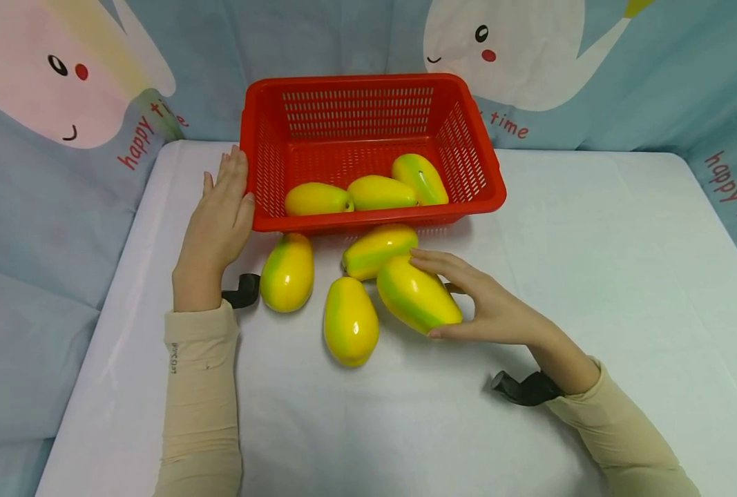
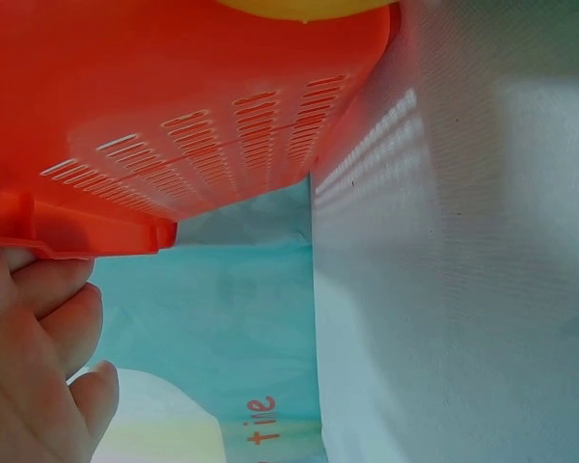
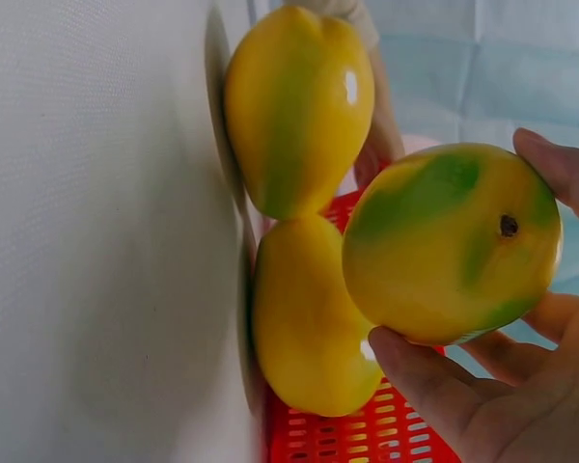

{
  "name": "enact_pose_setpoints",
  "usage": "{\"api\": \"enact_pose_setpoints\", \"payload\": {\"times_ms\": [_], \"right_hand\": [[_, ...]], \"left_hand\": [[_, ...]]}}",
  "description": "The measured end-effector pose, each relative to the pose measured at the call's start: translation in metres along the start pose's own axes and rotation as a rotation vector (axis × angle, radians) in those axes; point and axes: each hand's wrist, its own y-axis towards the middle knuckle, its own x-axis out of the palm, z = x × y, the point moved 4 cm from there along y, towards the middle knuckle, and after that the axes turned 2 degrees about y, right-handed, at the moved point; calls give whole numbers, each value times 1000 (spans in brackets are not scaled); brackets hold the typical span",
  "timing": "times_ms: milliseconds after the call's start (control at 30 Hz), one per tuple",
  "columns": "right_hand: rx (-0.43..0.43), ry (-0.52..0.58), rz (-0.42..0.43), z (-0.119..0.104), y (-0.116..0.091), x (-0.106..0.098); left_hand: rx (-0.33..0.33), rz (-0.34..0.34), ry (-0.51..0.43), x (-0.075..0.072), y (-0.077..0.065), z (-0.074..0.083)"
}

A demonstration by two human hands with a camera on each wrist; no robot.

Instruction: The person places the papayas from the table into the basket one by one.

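My left hand [image 1: 215, 214] lies with straight fingers along the left side of the red plastic basket [image 1: 373, 221], touching its rim. In the left wrist view its fingers [image 2: 72, 323] show beside that rim. With thumb and fingers spread round it, my right hand [image 1: 483, 300] grips a yellow-green papaya [image 1: 416, 293]. The right wrist view shows this papaya [image 3: 454, 246] raised off the table, its dark stem spot facing the camera. Three other papayas lie before the basket: one at left [image 1: 287, 274], one nearer me [image 1: 351, 322], and one by the front wall [image 1: 380, 250].
Inside the basket three papayas [image 1: 380, 192] lie along the front wall. A white cloth covers the table [image 1: 592, 276]. Behind it hangs a blue curtain [image 1: 343, 34] with cartoon whales. Each wrist carries a black strap mount [image 1: 530, 388].
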Motion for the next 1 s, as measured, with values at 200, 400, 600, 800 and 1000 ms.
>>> {"api": "enact_pose_setpoints", "payload": {"times_ms": [200, 400, 600, 800, 1000], "right_hand": [[-12, 12, 23, 1, 1, -1], [-7, 21, 70, 1, 0, -6], [-42, 42, 139, -4, 1, -20], [-124, 50, 227, -10, 11, -37], [-125, 71, 299, -13, 29, -52]], "left_hand": [[-13, -4, 11, 0, 0, 0], [-3, -3, 10, -1, 0, 0], [2, -7, 3, -1, 0, 0], [5, -1, 8, -2, -1, 1], [5, -1, 7, -2, -2, 0]]}}
